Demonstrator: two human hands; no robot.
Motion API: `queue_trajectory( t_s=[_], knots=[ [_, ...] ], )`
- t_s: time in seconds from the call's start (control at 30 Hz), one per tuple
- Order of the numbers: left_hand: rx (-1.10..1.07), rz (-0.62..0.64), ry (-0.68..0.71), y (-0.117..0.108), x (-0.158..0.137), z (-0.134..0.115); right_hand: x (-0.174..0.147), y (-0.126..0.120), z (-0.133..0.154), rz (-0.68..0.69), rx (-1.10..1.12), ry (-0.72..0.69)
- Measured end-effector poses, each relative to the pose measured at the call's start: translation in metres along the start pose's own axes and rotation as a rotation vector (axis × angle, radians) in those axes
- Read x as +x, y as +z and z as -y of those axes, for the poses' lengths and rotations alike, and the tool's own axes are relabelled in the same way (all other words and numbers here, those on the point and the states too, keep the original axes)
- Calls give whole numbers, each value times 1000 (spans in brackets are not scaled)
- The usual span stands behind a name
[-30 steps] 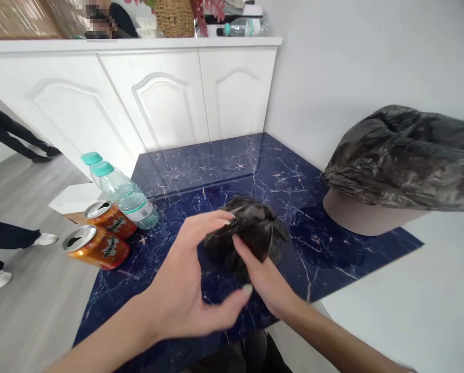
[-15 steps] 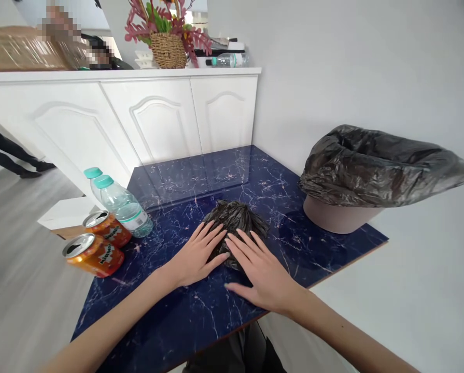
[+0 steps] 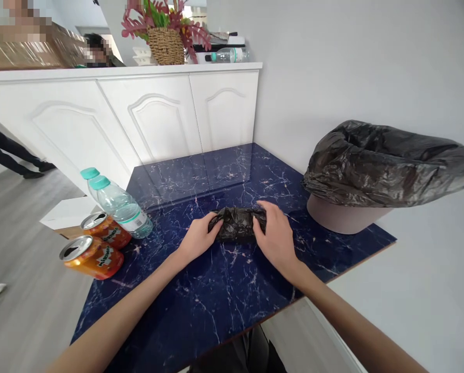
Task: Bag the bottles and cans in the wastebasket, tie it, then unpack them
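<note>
A black plastic bag [image 3: 237, 225], gathered into a short crumpled roll, lies on the dark blue marbled table [image 3: 200, 290]. My left hand [image 3: 200, 233] grips its left end, with the thumb on the near side and the other fingers curled out of sight behind. Round the right end closes my right hand [image 3: 274, 233], its thumb pressed on the front and its fingers over the far side. To the right stands a pinkish bin [image 3: 340, 215], its rim covered by another black bag [image 3: 371, 166].
On the table's left side are two open orange soda cans, a front can [image 3: 94, 256] and a rear can [image 3: 107, 230], beside two clear bottles [image 3: 126, 207] with teal caps. A white cabinet [image 3: 157, 119] stands behind. People are visible beyond it and at left.
Both hands went from lying flat over a loose, bunched bag to gripping its two ends. The bag is now a narrower, compact roll. My right hand has shifted slightly right and away.
</note>
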State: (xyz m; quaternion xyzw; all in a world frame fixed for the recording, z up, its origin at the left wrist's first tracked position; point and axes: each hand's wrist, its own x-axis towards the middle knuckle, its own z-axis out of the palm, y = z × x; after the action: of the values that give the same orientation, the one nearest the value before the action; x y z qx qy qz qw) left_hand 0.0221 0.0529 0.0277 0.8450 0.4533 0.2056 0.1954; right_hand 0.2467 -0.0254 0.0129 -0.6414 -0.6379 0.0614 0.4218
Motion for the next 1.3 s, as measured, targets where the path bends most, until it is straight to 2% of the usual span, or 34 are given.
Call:
queue_trajectory(
  t_s=[0.07,0.13,0.17,0.3,0.4,0.5,0.6,0.73,0.9,0.97,1.07,1.3],
  knots=[
    [6,-20,-21,9,14,1,-2,11,15,-26,-111,-192],
    [27,-33,-44,15,23,4,-5,24,25,70,-232,-326],
    [41,-43,-61,18,25,6,-7,30,27,145,-282,-328],
    [110,-121,-133,18,22,21,-7,49,15,366,-382,-231],
    [134,-188,-135,14,13,33,-1,54,1,431,-360,-206],
    [95,-230,-99,11,6,41,3,51,-1,486,-343,-190],
    [1,-281,-71,10,4,46,-3,46,13,485,-368,-158],
    [-155,-382,-99,8,5,53,-32,42,45,429,-436,-98],
    [-276,-424,-139,8,6,57,-56,56,65,432,-472,6],
    [-301,-425,-142,8,5,57,-49,64,59,431,-495,17],
    [-323,-428,-145,9,5,57,-21,73,38,434,-532,32],
    [-335,-430,-150,10,4,59,67,79,-42,361,-569,109]
  ],
)
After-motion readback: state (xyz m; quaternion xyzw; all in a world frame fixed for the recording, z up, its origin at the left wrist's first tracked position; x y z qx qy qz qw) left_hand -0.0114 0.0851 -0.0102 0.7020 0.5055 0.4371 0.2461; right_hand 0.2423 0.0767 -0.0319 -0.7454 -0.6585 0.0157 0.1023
